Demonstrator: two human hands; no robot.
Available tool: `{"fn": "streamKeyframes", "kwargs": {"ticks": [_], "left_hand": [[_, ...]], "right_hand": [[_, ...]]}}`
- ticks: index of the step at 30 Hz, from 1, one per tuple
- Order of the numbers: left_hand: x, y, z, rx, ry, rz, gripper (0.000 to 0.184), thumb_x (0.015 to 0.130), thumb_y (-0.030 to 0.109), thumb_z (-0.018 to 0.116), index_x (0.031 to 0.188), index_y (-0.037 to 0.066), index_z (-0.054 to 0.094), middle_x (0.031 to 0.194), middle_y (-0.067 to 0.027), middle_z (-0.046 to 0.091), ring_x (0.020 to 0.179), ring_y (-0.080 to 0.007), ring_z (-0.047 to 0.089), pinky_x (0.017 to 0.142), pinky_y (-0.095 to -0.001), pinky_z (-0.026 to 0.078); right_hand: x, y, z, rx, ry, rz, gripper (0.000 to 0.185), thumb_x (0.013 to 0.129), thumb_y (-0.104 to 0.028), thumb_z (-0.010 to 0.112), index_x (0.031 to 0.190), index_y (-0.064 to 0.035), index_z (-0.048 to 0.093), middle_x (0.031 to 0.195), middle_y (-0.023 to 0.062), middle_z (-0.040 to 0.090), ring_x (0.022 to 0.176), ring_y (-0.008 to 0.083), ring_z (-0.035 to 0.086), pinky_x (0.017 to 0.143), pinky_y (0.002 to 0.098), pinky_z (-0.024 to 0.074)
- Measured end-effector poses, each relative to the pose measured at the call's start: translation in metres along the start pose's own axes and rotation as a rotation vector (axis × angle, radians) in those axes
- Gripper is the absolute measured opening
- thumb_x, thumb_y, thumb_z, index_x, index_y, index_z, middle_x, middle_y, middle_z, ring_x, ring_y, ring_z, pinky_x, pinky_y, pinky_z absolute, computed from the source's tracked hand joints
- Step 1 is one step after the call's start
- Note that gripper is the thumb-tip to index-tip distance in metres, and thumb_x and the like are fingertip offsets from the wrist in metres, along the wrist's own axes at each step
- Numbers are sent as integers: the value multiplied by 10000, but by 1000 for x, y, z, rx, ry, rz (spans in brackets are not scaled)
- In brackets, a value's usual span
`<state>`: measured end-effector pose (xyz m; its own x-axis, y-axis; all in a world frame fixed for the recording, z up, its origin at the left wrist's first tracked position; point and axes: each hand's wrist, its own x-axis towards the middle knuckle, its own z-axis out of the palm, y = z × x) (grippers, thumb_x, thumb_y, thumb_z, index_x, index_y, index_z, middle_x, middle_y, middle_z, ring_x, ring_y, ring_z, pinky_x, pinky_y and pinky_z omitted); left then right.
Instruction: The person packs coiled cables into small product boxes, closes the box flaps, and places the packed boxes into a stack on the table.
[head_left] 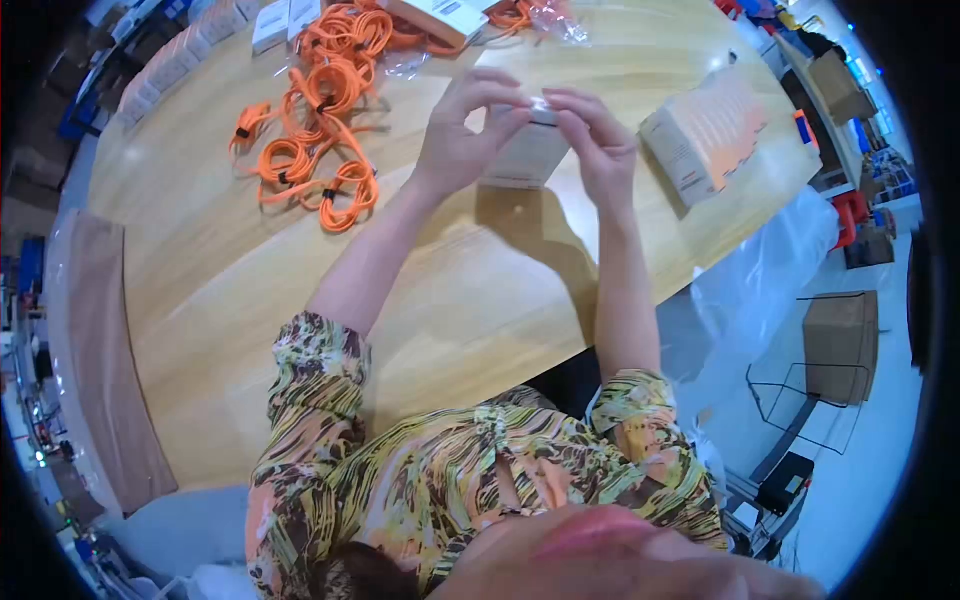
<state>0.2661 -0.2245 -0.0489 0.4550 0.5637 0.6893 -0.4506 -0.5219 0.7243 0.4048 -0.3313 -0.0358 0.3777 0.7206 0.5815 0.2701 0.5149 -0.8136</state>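
Note:
A small white box [525,160] stands upright on the table in front of me, with its top edge between my hands. My left hand [465,130] pinches the top from the left, thumb and fingers curled together at the edge. From the other side, my right hand [603,150] grips the same top edge, its thumb against the near face. Something small and shiny shows between the fingertips; I cannot make out whether it is the flap or another piece. Left of the hands lie coiled orange cables [345,205] with black ties.
White-and-orange boxes [705,135] stand together at the right of the table [430,350]. More boxes [185,60] line the far left edge. White boxes [440,18] and clear plastic bags [560,20] lie at the back. A plastic sheet [760,270] hangs at the right edge.

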Motion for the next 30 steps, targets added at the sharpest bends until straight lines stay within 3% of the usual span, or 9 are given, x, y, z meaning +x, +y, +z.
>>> {"fn": "streamKeyframes", "kwargs": {"ticks": [2, 4, 8, 13, 17, 19, 22, 27, 30], "left_hand": [[5, -1, -7, 174, -22, 146, 149, 809, 104, 752, 949, 94, 703, 1035, -37, 606, 917, -154, 571, 801, -251, 465], [5, 1, -11, 215, -77, 153, 179, 785, 78, 763, 951, 89, 696, 1107, -41, 610, 1004, -172, 566, 889, -287, 460], [-2, 0, -10, 220, -109, 117, 189, 777, 78, 769, 955, 88, 706, 1120, -43, 614, 1000, -173, 572, 866, -287, 473], [0, -5, -16, 325, -160, 268, 296, 781, 64, 762, 1064, 93, 677, 1152, -41, 606, 987, -169, 580, 830, -279, 484], [-12, -13, -8, 278, -78, 143, 562, 780, 66, 767, 1287, 91, 526, 1215, -76, 569, 982, -182, 578, 832, -281, 485], [-26, -24, -8, 174, -64, -149, 797, 764, 87, 787, 1411, 78, 323, 1267, -123, 523, 977, -199, 569, 846, -291, 481], [-45, -35, -9, 221, -156, -325, 853, 775, 112, 780, 1435, 55, 244, 1270, -156, 504, 951, -208, 562, 845, -299, 479], [-50, -50, -7, 295, -170, -379, 750, 802, 112, 742, 1410, 54, 308, 1256, -152, 510, 925, -201, 562, 826, -305, 484], [-50, -49, -12, 280, -186, -404, 673, 814, 121, 726, 1377, 51, 364, 1232, -137, 529, 916, -193, 562, 827, -305, 483]], "right_hand": [[2, 2, 1, 165, -57, 22, 142, 899, -55, 639, 1008, -54, 728, 1105, 72, 664, 915, 136, 586, 755, 230, 453], [3, 2, -1, 131, -88, 16, 147, 885, -58, 658, 1013, -59, 730, 1111, 71, 661, 970, 147, 587, 789, 229, 453], [-3, 6, -2, -24, -51, -100, 114, 880, -39, 655, 954, -46, 741, 1115, 72, 655, 991, 154, 592, 816, 240, 459], [1, 18, 1, -334, -55, -353, 284, 858, -62, 685, 1142, -64, 667, 1107, 105, 650, 1009, 185, 600, 827, 281, 477], [-10, 27, 14, -4, 106, -25, 600, 825, -92, 722, 1363, -82, 457, 1090, 137, 645, 1015, 212, 602, 828, 315, 486], [-18, 28, 0, -84, 69, 29, 656, 817, -97, 729, 1386, -84, 403, 1083, 142, 645, 999, 218, 606, 820, 317, 489], [-28, 29, -16, -230, -87, 251, 833, 795, -109, 748, 1456, -88, 242, 1060, 158, 645, 951, 238, 620, 796, 323, 500], [-35, -3, -75, -666, 175, 93, 594, 822, -82, 702, 1360, -37, 454, 1011, 132, 659, 779, 221, 641, 690, 289, 511], [-42, -17, -118, -1018, 137, 10, 497, 805, -83, 695, 1281, -77, 552, 1060, 86, 654, 863, 216, 631, 746, 285, 499]]}}
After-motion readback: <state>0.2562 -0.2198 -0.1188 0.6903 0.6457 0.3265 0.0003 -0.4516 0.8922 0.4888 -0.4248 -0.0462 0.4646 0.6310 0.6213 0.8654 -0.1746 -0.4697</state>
